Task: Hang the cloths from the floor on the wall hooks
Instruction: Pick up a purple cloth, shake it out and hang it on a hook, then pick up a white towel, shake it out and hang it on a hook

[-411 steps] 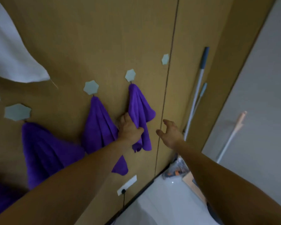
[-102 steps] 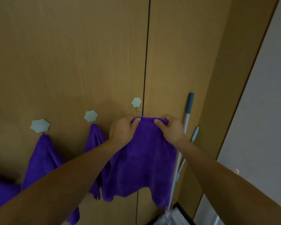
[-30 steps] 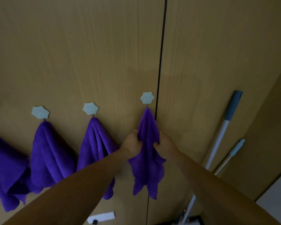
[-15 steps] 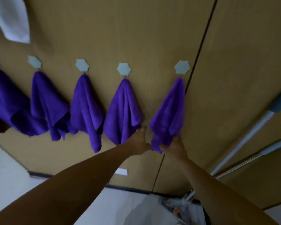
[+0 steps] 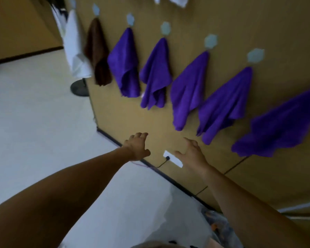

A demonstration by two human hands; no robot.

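Observation:
Several purple cloths hang in a row from pale hexagonal wall hooks (image 5: 210,41) on the wooden wall; the rightmost purple cloth (image 5: 283,126) hangs at the frame's right edge, its hook out of view. A brown cloth (image 5: 98,52) and a white cloth (image 5: 73,49) hang further left. My left hand (image 5: 137,146) and my right hand (image 5: 192,155) are both held out low in front of the wall, below the cloths, fingers relaxed and holding nothing. No cloth shows on the visible floor.
A white wall socket (image 5: 173,158) with a black cable sits between my hands. A dark baseboard (image 5: 168,178) runs along the wall's foot. The pale floor (image 5: 34,113) spreads left. A dark round stand base (image 5: 79,87) sits by the wall. A bag (image 5: 217,224) lies bottom right.
Both hands have let go of the rightmost purple cloth, which now hangs from its hook, and dropped lower. My view has swung left and down, showing more floor.

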